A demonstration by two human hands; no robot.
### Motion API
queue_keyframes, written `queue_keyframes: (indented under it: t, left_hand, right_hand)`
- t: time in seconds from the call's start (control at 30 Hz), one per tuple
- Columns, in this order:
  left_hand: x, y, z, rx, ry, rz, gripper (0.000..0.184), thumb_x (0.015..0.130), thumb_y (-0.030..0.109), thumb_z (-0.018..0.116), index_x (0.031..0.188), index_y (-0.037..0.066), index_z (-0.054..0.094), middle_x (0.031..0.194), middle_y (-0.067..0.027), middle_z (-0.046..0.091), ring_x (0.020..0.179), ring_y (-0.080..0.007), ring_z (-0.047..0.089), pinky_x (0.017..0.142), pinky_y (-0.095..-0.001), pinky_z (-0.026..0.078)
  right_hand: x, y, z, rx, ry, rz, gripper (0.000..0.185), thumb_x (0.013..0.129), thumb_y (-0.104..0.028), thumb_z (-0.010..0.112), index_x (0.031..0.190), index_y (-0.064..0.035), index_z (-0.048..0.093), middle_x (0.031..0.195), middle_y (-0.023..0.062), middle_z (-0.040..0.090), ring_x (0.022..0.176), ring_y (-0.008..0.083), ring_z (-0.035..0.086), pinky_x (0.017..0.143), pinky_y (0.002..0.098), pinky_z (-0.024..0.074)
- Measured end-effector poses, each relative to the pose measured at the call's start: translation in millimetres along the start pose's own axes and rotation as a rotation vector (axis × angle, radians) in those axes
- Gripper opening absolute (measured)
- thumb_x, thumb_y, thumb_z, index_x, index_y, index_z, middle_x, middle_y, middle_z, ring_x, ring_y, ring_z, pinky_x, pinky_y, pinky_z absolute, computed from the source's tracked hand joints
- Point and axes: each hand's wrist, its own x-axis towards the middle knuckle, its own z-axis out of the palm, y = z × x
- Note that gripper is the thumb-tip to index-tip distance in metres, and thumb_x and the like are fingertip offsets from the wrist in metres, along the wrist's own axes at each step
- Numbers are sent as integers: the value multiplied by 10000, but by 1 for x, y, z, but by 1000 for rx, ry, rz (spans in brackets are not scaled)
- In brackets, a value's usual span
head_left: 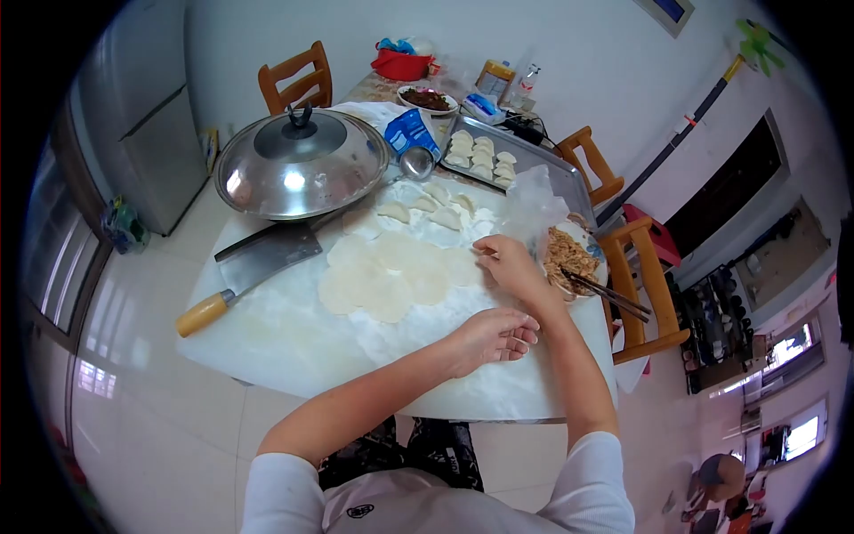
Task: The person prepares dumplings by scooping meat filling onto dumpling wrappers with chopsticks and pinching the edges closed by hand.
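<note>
My right hand [509, 264] is over the floured board, its fingertips by the right edge of the overlapping round dough wrappers [387, 278]. Its fingers are slightly bent and apart, with nothing visible in them. Nearer to me, my left hand [495, 340] is turned partly palm up beside my right forearm. Its fingers curl loosely and look empty. Several folded dumplings [444, 217] lie in flour just beyond the wrappers. To the right of my right hand is a bowl of filling [571, 256], with dark chopsticks [614, 298] resting across its edge.
A cleaver [267, 258] lies at the left of the board [267, 356]. Behind it sits a lidded wok [302, 169], with a ladle [416, 163] alongside. Dumplings fill part of a metal tray [551, 169] at the back right. Wooden chairs [645, 285] flank the table.
</note>
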Motion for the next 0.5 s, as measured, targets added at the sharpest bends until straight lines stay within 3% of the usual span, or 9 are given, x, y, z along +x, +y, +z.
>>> queue_keyframes:
  t: [0.17,0.27,0.37,0.43,0.5]
  left_hand:
    - [1,0,-3,22,130,56,216,965,202,472,1063,42,580,935,-37,599,842,-129,585,793,-279,491]
    - [1,3,-7,-5,118,85,208,962,195,479,1057,41,582,940,-37,600,847,-129,585,797,-281,493]
    - [0,4,-8,-31,131,95,200,961,183,478,1055,40,581,940,-37,600,847,-128,586,799,-280,495]
    - [1,4,-9,-29,136,95,198,963,182,476,1054,40,580,940,-36,601,847,-128,588,800,-279,495]
    - [2,4,-9,-29,137,96,196,964,180,473,1052,41,579,941,-36,601,848,-128,590,801,-278,496]
  right_hand:
    - [10,9,19,150,95,58,310,772,-91,651,1062,17,648,987,191,659,912,276,645,814,352,494]
    - [21,7,29,200,56,-74,336,744,-103,675,1062,4,656,964,185,660,879,284,641,780,353,496]
    - [27,-7,25,76,18,-58,315,707,-128,707,992,0,668,940,177,660,843,290,635,748,357,496]
    - [29,-16,19,-2,-111,100,267,672,-149,732,893,-13,671,910,172,658,822,289,632,723,364,495]
    - [30,-9,22,-88,-36,-7,249,666,-156,736,861,-19,663,903,169,658,828,285,631,721,365,493]
